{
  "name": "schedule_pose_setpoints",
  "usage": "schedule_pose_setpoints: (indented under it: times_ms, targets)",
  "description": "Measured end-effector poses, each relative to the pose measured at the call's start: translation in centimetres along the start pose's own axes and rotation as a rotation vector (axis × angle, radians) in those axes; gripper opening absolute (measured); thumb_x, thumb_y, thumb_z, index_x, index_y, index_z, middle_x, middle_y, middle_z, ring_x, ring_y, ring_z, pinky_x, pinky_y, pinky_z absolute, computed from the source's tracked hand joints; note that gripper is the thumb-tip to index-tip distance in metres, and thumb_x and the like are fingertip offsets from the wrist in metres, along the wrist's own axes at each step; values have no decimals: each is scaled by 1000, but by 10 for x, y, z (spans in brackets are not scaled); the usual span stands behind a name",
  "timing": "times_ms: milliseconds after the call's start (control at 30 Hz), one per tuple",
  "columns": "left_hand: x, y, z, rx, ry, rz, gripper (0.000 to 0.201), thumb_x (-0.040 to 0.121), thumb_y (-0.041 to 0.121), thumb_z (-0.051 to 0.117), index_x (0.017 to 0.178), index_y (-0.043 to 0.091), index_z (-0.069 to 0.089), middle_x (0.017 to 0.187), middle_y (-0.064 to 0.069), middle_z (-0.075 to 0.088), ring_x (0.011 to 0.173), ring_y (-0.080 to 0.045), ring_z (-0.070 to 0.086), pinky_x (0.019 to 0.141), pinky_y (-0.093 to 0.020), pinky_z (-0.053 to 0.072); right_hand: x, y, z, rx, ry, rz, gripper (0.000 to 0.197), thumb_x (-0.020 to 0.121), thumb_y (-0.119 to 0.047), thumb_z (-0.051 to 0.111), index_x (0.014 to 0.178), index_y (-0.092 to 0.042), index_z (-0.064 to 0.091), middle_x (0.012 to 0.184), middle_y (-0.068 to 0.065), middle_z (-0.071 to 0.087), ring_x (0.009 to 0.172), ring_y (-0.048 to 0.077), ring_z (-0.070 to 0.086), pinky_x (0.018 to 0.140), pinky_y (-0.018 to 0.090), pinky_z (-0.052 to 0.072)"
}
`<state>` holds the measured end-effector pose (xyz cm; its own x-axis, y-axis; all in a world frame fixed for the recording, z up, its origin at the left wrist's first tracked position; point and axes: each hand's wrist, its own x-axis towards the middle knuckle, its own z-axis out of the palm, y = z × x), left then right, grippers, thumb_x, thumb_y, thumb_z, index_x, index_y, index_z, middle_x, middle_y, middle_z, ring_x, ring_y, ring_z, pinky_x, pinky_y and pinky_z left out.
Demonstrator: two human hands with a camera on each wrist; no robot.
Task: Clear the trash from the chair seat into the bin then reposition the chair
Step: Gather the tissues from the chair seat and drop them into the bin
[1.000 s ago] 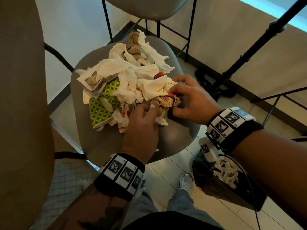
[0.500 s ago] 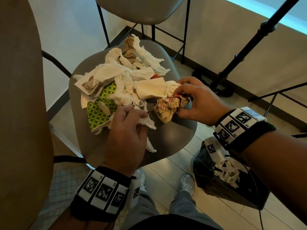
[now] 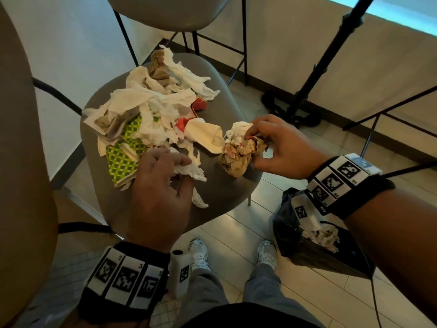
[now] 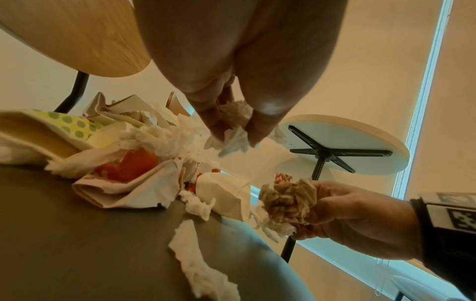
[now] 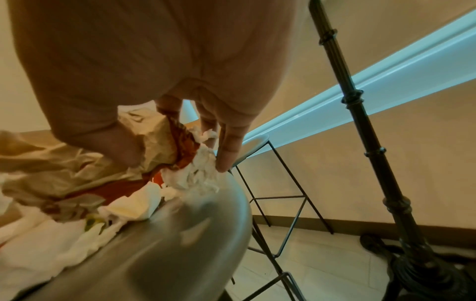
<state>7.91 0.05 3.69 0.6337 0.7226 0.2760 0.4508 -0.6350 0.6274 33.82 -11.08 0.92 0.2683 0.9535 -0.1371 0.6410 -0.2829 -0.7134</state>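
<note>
Trash pile (image 3: 151, 119) mostly on far-left half of seat (image 3: 224, 192), bin (image 3: 314, 254) on floor below right wrist. My right hand (image 3: 281, 147) grips brown wad (image 3: 238, 155) plus tissue at seat's right edge. My left hand (image 3: 156, 185) pinches tissue strip (image 3: 191, 171), loose tail trailing on seat. All featherlight, soft, crushable. Tissue tears easy, so I'd bunch whole strip, not tug end. Green dotted paper (image 3: 120, 162) stiffer, take by edge.
</note>
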Motion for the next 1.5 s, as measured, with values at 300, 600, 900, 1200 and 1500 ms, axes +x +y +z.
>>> schedule_pose_setpoints:
  times_ms: [300,600,900,1200,1500]
  targets:
    - [6,25,9,-11,-13,115,24,85,0,76,106,7,66,115,-14,60,108,-26,61,91,-33,55,-53,20,-23,198,239,106,49,73,-36,76,119,-23,63,129,-3,51,112,12,59,95,32,56]
    - [-4,127,163,-247,-478,374,24,83,2,79,104,4,68,113,-11,60,101,-11,58,83,-15,55,-239,150,-17,419,480,656,43,74,-18,83,112,-25,64,112,6,70,98,20,72,89,47,60]
    - [-82,172,385,-133,-1121,387,20,88,17,72,104,26,65,107,6,54,94,-9,54,82,-26,51,-374,308,80,649,575,1239,35,70,-38,80,99,-22,69,85,3,73,77,21,68,69,36,55]
    - [-121,171,482,85,-1472,205,94,85,43,78,160,40,20,171,-1,8,152,-17,28,112,-22,24,-377,375,124,1115,749,1453,64,71,-40,80,130,-24,60,123,9,68,107,32,69,90,54,59]
    - [-107,131,414,182,-1495,60,85,90,49,70,159,35,23,167,2,26,149,-20,36,119,-34,34,-370,348,117,948,437,1501,41,95,-20,63,134,-9,58,106,10,60,93,29,60,95,57,55]
